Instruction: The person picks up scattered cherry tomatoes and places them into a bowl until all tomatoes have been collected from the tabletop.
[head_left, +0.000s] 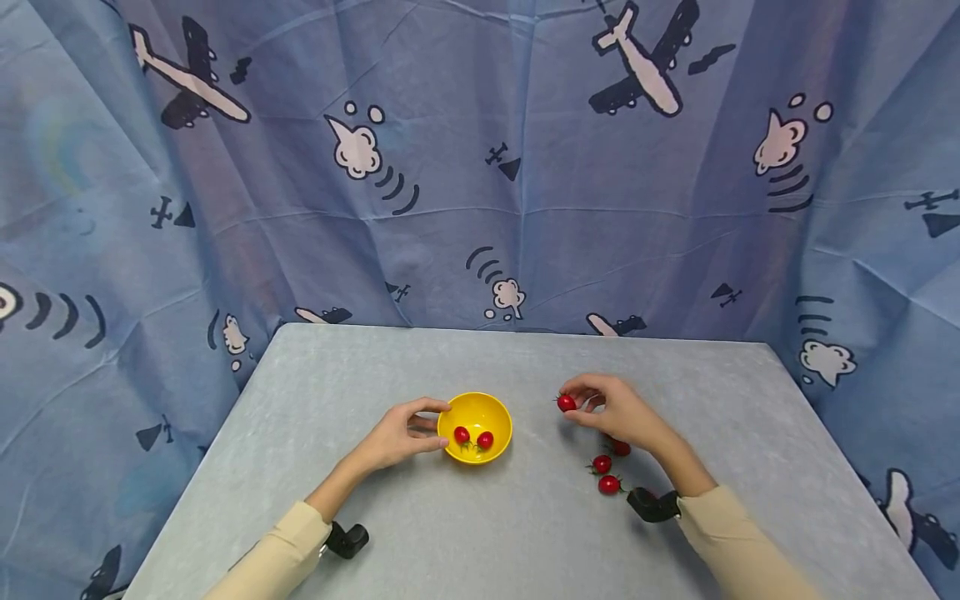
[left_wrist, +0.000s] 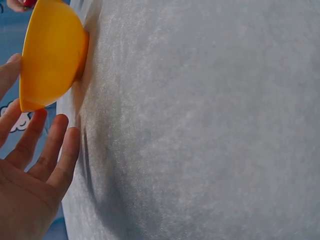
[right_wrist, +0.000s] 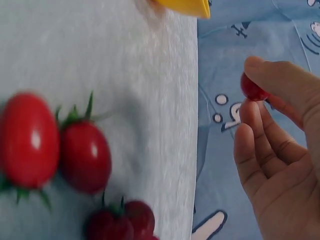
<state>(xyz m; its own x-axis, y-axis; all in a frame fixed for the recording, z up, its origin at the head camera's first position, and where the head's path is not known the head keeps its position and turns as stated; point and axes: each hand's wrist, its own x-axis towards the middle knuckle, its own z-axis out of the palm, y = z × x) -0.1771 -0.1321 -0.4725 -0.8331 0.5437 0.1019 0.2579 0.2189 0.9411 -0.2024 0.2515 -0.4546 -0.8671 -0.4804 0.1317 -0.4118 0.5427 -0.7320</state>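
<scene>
My left hand (head_left: 405,433) is at the left side of a yellow bowl (head_left: 501,408), its thumb and fingertips touching the rim. In the left wrist view those fingers are spread and nearly straight against the bowl (left_wrist: 52,55). Two red cherry tomatoes with green stems lie inside, one tomato (head_left: 461,434) left of the other tomato (head_left: 485,440). To the right of the bowl, my right hand (head_left: 618,410) pinches a cherry tomato (head_left: 566,402) between thumb and fingertips, raised over the table. The right wrist view shows this tomato (right_wrist: 252,88) partly covered by the thumb.
Several more cherry tomatoes lie on the grey table (head_left: 420,533) below my right hand, including one tomato (head_left: 609,484) nearest the front and another tomato (head_left: 602,464) just behind it. A blue curtain (head_left: 450,167) with printed airplanes hangs behind the table's far edge.
</scene>
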